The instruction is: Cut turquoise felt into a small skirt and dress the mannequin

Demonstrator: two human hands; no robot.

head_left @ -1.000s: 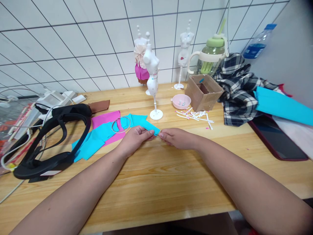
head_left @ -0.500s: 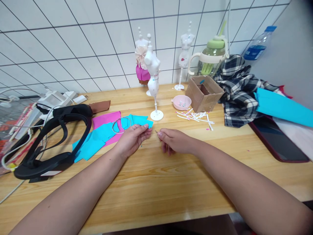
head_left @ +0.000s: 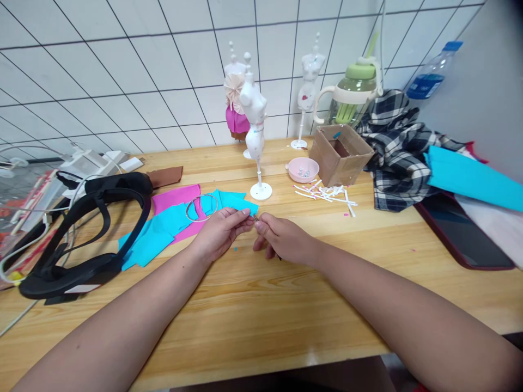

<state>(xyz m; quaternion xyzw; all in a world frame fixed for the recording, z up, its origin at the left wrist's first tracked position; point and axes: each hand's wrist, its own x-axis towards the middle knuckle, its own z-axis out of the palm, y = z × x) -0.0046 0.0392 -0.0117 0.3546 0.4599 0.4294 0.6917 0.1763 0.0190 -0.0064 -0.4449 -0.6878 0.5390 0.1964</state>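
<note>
My left hand (head_left: 223, 231) pinches the right edge of a folded turquoise cloth piece (head_left: 235, 202) lying on the wooden table (head_left: 286, 305). My right hand (head_left: 281, 239) is closed in a pinch on a thin dark needle-like tool, its tip meeting the cloth edge at my left fingertips. More turquoise and pink cloth pieces (head_left: 171, 218) spread to the left, with a metal ring (head_left: 201, 207) resting on them. A bare white miniature mannequin (head_left: 254, 122) stands just behind my hands.
A black headset with straps (head_left: 81, 234) and cables lie at the left. Two further mannequins (head_left: 308, 81), a pink bowl (head_left: 303, 169), a cardboard box (head_left: 341, 152), paper strips (head_left: 327, 193), a green jug, plaid cloth (head_left: 398, 147) and a dark tablet (head_left: 461, 231) sit behind and right.
My right hand let go of the cloth corner, drew back slightly, then came in again to my left fingertips holding the thin tool. The cloth corner shifted a little leftward.
</note>
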